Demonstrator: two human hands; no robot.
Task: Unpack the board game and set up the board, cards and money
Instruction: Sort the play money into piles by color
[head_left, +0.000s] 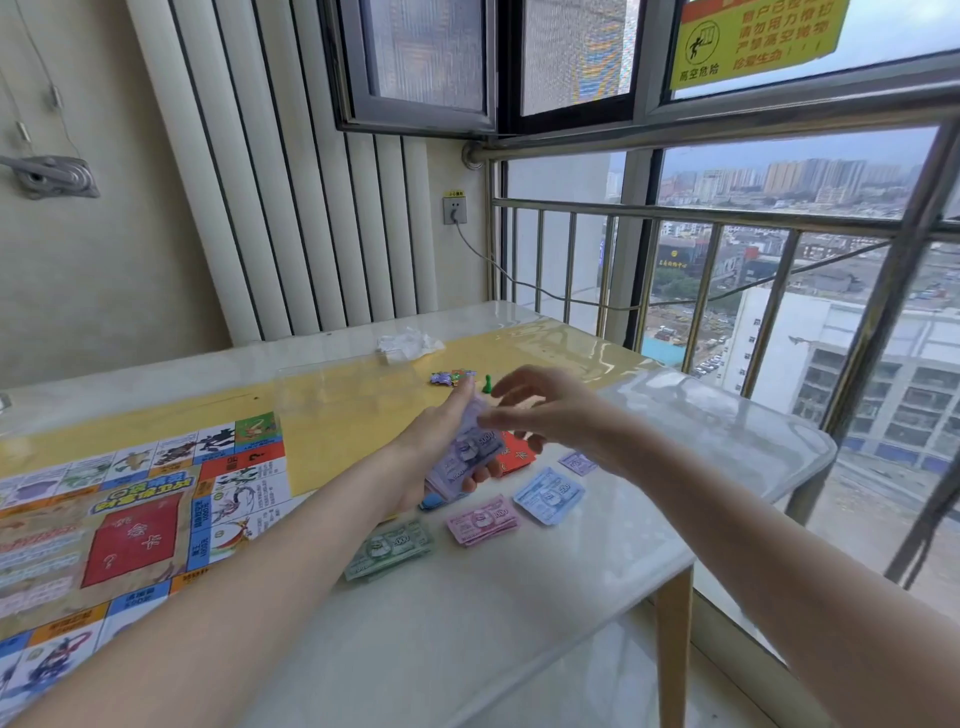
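Note:
My left hand (441, 436) grips a stack of purple play money (470, 457) above the table. Just right of the stack hovers my right hand (550, 410), fingers spread and relaxed, holding nothing. On the table below lie sorted piles: green notes (389, 548), pink notes (485, 519), blue notes (548, 493) and a small purple note (576, 461). A red card stack (519, 452) shows between my hands. The unfolded game board (130, 519) lies flat on the left.
A clear plastic lid or box (332, 395) stands mid-table with crumpled white wrapping (408, 343) behind it. Small colourful pieces (449, 376) and a green pawn (487, 383) sit further back. The table edge (675, 561) runs along the right, beside a metal railing (701, 291).

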